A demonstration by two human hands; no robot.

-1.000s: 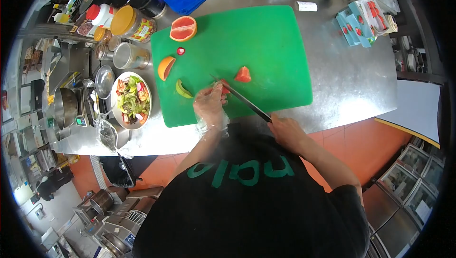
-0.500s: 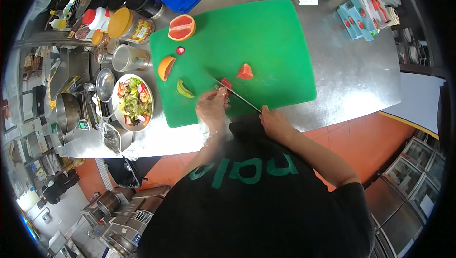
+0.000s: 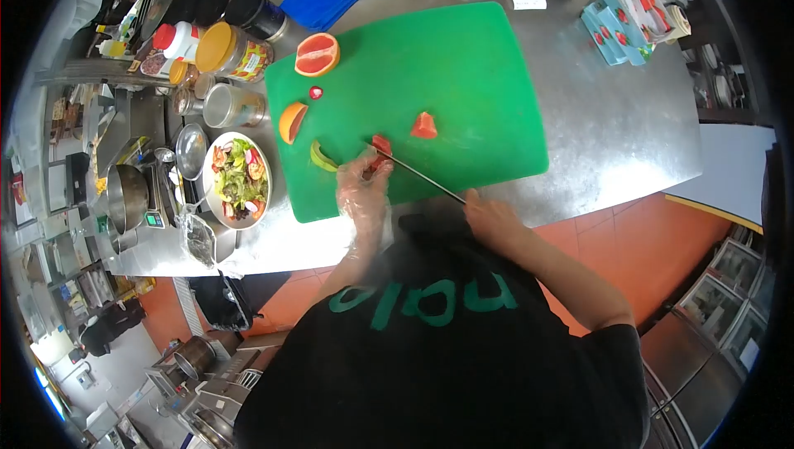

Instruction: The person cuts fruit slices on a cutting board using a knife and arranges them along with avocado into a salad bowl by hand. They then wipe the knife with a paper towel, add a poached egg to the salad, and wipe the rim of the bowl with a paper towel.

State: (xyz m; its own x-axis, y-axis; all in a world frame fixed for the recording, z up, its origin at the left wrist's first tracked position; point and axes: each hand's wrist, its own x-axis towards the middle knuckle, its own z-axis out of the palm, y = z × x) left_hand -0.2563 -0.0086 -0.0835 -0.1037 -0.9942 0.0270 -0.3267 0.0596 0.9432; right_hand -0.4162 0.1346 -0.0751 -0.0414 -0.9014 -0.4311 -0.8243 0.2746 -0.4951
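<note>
My left hand, in a clear plastic glove, has its fingers closed on a red grapefruit piece at the near part of the green cutting board. My right hand grips the handle of a knife, whose blade tip lies at that piece. Another grapefruit wedge rests to the right. On the board's left side are a grapefruit half, a radish slice, an unpeeled grapefruit wedge and a green peel-like piece.
Left of the board stand a salad bowl, a jar with a yellow lid and a metal container. A blue cloth lies behind it. A strawberry box and a paper slip are at the right.
The knife blade and my left hand have shifted slightly over the grapefruit piece, more of which shows now. The camera view has moved a little.
</note>
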